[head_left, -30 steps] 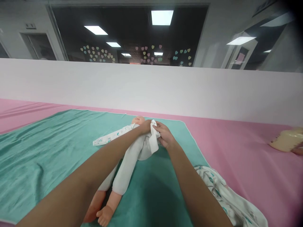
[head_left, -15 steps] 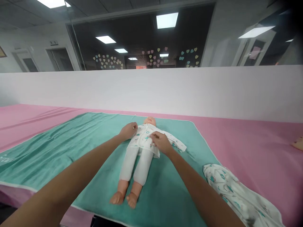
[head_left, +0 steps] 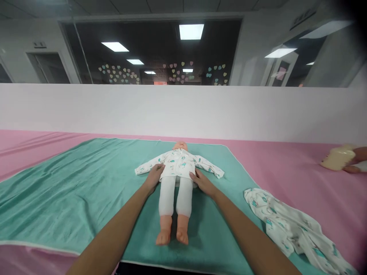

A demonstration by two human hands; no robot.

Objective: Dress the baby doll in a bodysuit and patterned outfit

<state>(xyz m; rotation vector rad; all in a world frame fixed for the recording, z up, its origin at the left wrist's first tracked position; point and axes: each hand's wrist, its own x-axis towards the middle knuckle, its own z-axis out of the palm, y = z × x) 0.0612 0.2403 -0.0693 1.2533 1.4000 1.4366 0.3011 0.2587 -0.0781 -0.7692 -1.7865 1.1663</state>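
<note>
A baby doll lies on its back on a teal mat, head away from me, feet toward me. It wears a white patterned top and white leggings, and its arms are spread out. My left hand lies flat against the doll's side at the waist, fingers stretched out. On the other side my right hand rests the same way at the hem of the top. Neither hand holds anything.
A loose white patterned garment lies at the mat's right edge. The mat covers a pink surface bounded by a white wall. At the far right another person's hand is beside a cream bottle.
My hands let go of the doll's top and slid down to its waist on either side. The doll's top now lies smooth and its arms are spread.
</note>
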